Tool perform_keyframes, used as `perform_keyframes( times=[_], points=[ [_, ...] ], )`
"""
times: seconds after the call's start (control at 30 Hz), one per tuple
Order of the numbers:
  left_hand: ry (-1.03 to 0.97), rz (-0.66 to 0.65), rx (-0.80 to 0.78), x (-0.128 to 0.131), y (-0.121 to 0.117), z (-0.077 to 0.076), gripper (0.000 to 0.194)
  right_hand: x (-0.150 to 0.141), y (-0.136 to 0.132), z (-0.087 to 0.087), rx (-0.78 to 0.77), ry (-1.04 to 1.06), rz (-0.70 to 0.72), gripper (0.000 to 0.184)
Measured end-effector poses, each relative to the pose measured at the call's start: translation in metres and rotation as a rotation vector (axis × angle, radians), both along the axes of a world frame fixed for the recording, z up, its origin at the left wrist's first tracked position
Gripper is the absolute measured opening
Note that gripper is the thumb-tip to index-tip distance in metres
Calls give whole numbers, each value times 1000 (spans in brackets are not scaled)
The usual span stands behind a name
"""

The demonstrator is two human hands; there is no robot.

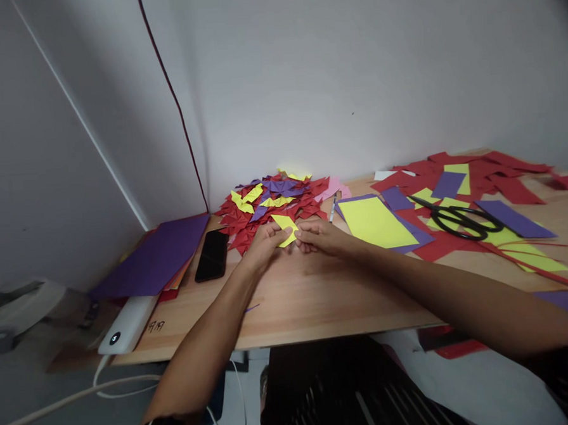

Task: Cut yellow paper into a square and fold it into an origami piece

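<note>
Both my hands meet over the middle of the wooden desk (298, 300). A small folded yellow paper piece (285, 227) sits between them. My left hand (263, 244) pinches its left side with thumb and fingers closed. The fingers of my right hand (319, 237) press on its right edge, curled together. Just behind them lies a pile of folded red, yellow and purple paper pieces (274, 203).
A black phone (212, 255) and a purple paper stack (155, 257) lie at the left. A yellow sheet (374, 222), black scissors (458, 218) and loose red, purple and yellow sheets cover the right. A white power bank (128, 325) sits on the front left corner. A pen (332, 210) lies near the pile.
</note>
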State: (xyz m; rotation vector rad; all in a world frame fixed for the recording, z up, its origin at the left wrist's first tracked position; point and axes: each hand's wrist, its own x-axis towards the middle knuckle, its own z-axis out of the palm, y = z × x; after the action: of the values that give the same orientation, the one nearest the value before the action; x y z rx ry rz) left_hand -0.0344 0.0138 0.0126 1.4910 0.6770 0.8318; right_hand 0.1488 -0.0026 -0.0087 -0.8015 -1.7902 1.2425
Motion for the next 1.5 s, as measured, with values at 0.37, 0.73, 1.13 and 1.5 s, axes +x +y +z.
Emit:
perform_keyframes(
  times=[0.37, 0.73, 1.13, 1.5],
  points=[
    [99, -5, 106, -2, 6, -5, 43, -2, 3, -5, -52, -66, -2, 38],
    [51, -56, 73, -1, 5, -9, 42, -1, 0, -1, -23, -29, 37, 40],
    [-26, -92, -66, -2, 4, -8, 37, -1, 1, -2, -32, -12, 46, 42],
    [11, -45, -57, -1, 2, -7, 38, -1, 1, -3, -2, 7, -8, 40]
  ],
)
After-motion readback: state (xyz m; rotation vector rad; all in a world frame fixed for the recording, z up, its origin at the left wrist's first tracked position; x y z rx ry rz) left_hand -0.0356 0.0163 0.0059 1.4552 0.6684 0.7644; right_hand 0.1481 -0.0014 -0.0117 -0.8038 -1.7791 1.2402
